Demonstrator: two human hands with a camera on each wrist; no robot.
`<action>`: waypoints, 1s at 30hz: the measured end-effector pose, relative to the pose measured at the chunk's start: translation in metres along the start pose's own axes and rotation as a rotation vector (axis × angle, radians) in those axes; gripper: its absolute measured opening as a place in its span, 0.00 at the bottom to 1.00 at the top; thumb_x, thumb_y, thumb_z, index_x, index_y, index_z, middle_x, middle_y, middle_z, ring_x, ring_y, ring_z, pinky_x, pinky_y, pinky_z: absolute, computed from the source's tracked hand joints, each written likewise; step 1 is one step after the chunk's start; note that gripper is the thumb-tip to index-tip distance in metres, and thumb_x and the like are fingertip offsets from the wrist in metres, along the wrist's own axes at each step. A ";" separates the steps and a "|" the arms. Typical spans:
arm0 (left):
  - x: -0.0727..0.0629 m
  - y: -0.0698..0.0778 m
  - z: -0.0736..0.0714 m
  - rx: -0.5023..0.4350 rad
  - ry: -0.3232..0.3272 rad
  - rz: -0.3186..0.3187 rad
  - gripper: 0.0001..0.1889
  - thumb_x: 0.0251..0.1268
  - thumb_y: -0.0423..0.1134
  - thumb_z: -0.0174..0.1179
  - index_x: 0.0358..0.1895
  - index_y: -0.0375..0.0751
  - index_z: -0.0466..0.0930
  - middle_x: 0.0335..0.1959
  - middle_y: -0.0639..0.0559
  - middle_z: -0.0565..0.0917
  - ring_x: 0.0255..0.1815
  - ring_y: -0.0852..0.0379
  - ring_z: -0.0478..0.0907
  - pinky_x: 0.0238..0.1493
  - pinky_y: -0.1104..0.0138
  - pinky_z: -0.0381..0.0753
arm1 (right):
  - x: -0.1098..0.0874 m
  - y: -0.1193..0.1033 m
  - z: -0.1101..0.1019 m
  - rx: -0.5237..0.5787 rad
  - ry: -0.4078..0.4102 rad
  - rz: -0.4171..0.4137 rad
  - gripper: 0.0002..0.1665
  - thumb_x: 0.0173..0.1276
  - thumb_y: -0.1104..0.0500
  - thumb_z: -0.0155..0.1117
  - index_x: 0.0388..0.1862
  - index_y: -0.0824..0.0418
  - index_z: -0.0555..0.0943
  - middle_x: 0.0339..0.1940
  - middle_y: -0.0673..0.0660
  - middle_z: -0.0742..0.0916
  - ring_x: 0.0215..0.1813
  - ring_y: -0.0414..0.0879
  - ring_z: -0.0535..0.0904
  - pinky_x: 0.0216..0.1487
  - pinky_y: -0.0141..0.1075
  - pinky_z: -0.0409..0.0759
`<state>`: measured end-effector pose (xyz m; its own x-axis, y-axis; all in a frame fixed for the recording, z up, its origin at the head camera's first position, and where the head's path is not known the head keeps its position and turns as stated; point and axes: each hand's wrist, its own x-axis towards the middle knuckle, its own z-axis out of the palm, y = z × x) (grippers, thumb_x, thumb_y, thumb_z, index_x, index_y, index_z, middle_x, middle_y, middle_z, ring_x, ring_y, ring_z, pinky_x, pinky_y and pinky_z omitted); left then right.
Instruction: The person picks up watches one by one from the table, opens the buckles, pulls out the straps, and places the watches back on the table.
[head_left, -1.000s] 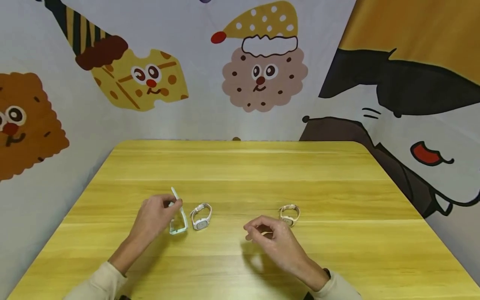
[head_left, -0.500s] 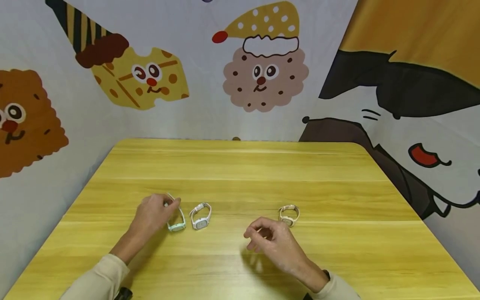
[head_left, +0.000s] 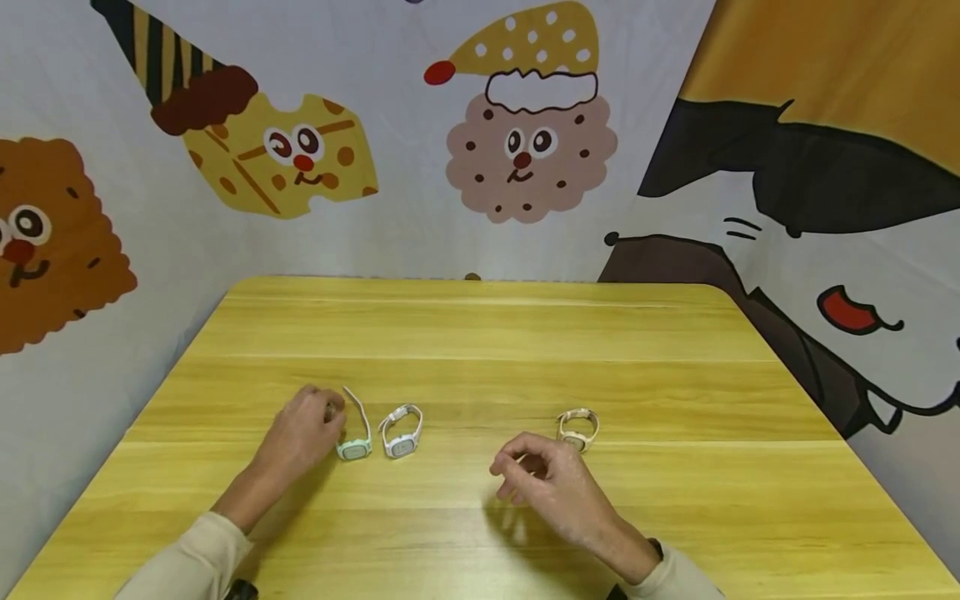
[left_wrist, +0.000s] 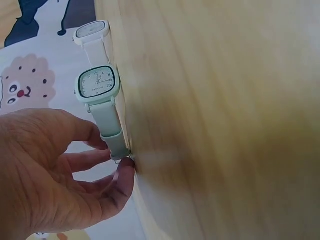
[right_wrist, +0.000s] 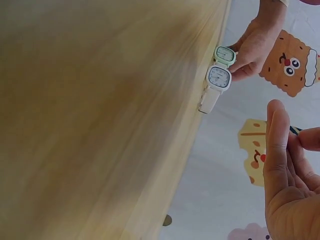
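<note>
A mint-green watch [head_left: 354, 450] rests on the table at left, its face toward the near side and one strap half standing up. My left hand [head_left: 300, 429] is just left of it; in the left wrist view its thumb and fingertips [left_wrist: 125, 175] pinch the buckle end of the strap. Right beside the green watch stands a white watch [head_left: 402, 447], its strap closed in a loop. My right hand [head_left: 555, 487] hovers above the table with loosely bent fingers and holds nothing. Just behind it is a beige watch [head_left: 576, 438], also looped and partly overlapped by the hand.
The wooden table [head_left: 480, 333] reaches back to a cloth backdrop [head_left: 405, 242] printed with cartoon biscuits and cheese. Between the white and beige watches lies a wide stretch of bare wood.
The green watch has been lowered and turned, so its face now sits on the table. My left hand has slid left, from the raised strap half to the other one. The right hand stays almost still.
</note>
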<state>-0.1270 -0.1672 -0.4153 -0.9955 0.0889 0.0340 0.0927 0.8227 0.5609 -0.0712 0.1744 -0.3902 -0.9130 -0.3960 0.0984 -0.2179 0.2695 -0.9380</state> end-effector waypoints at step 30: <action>-0.002 -0.006 -0.011 0.039 0.039 -0.038 0.26 0.65 0.40 0.61 0.57 0.19 0.73 0.52 0.25 0.77 0.49 0.32 0.77 0.49 0.41 0.79 | 0.001 0.000 -0.008 -0.044 0.009 0.013 0.07 0.77 0.59 0.62 0.39 0.60 0.84 0.37 0.60 0.88 0.33 0.50 0.87 0.35 0.44 0.88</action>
<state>-0.1262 -0.1787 -0.4098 -0.9983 0.0357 0.0459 0.0546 0.8462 0.5301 -0.0745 0.1810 -0.3878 -0.9188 -0.3843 0.0899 -0.2213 0.3131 -0.9236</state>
